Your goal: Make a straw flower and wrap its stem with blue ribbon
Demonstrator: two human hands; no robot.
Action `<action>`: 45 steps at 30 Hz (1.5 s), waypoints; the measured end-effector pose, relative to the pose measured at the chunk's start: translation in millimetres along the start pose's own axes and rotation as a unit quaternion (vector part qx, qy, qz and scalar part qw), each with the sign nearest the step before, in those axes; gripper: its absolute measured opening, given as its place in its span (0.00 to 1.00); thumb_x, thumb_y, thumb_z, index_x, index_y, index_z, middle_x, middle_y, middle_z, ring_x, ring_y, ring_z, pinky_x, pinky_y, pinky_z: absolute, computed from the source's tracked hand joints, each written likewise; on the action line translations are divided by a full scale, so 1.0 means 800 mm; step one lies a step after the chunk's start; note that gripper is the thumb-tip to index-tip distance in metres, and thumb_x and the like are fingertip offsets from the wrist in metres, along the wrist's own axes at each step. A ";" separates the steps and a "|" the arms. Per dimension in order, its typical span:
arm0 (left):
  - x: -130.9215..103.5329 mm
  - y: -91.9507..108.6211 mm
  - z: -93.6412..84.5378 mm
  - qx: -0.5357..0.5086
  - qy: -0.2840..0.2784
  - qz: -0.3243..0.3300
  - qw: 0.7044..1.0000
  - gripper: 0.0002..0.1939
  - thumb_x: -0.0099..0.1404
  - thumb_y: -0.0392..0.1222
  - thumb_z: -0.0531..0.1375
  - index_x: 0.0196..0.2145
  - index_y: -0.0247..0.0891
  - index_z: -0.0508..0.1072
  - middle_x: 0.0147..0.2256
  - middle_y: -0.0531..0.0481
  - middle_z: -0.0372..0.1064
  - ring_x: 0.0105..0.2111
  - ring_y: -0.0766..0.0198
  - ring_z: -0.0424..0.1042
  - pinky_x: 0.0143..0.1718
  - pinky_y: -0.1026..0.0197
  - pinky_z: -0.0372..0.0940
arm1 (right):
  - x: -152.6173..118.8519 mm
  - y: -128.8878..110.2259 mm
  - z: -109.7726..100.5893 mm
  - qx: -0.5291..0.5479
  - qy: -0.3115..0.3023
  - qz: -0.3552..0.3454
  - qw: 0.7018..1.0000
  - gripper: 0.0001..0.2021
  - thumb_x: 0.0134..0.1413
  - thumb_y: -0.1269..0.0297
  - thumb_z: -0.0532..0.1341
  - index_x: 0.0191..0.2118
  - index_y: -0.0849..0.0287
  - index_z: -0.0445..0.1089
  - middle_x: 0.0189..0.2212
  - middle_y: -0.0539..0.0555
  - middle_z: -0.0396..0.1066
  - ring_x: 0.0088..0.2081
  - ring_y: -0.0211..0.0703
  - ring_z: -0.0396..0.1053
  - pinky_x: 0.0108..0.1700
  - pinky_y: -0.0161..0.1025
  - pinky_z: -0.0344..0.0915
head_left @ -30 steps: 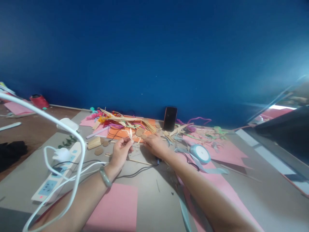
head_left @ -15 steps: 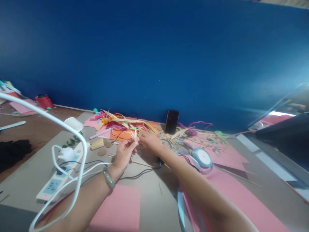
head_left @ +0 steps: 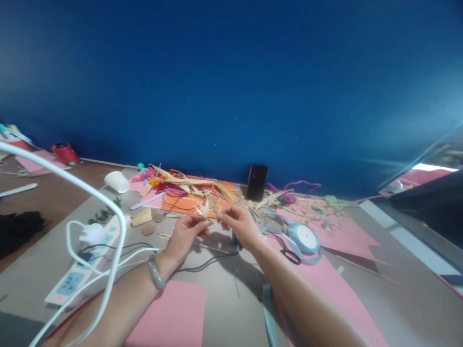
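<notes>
Cable [head_left: 122, 236]: white and thick, sweeping in from the left edge and curving down, well to nine o'clock of the hands.
Red container [head_left: 65, 154]: out towards ten o'clock, dark inside, close to the blue wall [head_left: 231, 86].
Power strip [head_left: 70, 284]: slanting across between eight and nine, small red light glowing, white plug [head_left: 94, 233] sitting in it.
Leaves [head_left: 104, 212]: a green sprig at nine o'clock, lying just beyond the strip.
Cup [head_left: 116, 182]: white, over on its side, between nine and ten.
Sticks [head_left: 142, 217]: a flat pale bundle at nine o'clock, brown discs [head_left: 148, 229] right beside it.
Pink sheet [head_left: 181, 318]: flat on the table at seven o'clock, below the left wrist.
Left hand [head_left: 186, 233]: bracelet [head_left: 156, 272] on the wrist, thumb and forefinger nipping a pale husk-like piece [head_left: 203, 208].
Husk-like piece: here's the centre of the action, points fanning up towards twelve, in front of the orange sheet [head_left: 181, 202] and its heap of straw-coloured strips [head_left: 195, 181].
Right hand [head_left: 238, 224]: in close, fingertips bunched just beside the piece; whether they grip anything, I can't tell.
Phone [head_left: 257, 183]: upright at two o'clock, back against the wall.
Scissors [head_left: 292, 258]: dark handle loop showing between three and four.
Ribbon roll [head_left: 304, 237]: pale blue, three o'clock, loose ribbon trailing around it.
</notes>
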State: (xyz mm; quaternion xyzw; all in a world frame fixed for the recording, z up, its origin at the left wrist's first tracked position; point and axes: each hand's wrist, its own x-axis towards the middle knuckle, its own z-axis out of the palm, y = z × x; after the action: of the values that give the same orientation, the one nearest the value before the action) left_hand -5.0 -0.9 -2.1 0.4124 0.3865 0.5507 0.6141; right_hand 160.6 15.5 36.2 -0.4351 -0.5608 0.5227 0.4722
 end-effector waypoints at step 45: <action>0.000 0.001 0.000 -0.018 0.002 0.001 1.000 0.11 0.50 0.42 0.68 0.26 0.34 0.71 0.18 0.55 0.67 0.18 0.71 0.65 0.23 0.68 0.59 | -0.009 0.000 0.013 -0.051 0.002 -0.002 0.999 0.12 0.48 0.56 0.66 0.24 0.60 0.71 0.16 0.45 0.63 0.20 0.33 0.59 0.27 0.33 0.60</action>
State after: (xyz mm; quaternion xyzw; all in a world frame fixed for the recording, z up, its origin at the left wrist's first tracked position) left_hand -5.4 -0.6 -1.8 0.4006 0.3776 0.5593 0.6198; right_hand 152.0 6.9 35.7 -0.4589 -0.5865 0.4916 0.4514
